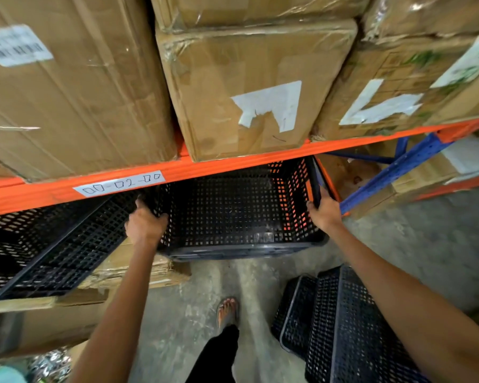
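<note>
Under the orange beam (233, 165) labelled "00-02-00", left hand (145, 223) and right hand (325, 211) grip the black crate (233, 217).

Perforated black plastic crate (233, 217), painted orange metal beam (233, 164), creased brown cardboard boxes (246, 87)

Head camera looks forward and down, close over the crate (227, 217).

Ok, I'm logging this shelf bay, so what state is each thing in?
Black crate: empty, held at both side rims.
Left hand: grips the left rim.
Right hand: grips the right rim.
Middle cardboard box: taped shut, label torn.
Floor crates: nested together.
</note>
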`<move>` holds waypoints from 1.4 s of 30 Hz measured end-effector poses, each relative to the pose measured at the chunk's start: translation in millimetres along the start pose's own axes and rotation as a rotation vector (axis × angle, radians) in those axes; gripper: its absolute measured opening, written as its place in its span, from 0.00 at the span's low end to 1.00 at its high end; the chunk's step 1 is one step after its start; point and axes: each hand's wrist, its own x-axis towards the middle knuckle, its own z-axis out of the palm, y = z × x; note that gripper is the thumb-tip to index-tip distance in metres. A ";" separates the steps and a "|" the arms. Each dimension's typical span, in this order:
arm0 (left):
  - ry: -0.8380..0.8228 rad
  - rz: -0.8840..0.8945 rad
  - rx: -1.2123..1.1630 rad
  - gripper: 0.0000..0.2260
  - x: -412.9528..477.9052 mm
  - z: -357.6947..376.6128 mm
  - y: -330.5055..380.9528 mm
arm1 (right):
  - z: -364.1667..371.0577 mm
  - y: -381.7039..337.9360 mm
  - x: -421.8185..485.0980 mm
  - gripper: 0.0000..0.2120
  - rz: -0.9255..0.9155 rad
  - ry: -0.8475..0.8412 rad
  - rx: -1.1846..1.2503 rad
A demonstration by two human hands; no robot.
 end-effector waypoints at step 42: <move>-0.525 -0.546 -0.282 0.15 -280.2 240.8 -486.9 | 350.1 178.4 -338.3 0.12 0.059 -0.475 -0.110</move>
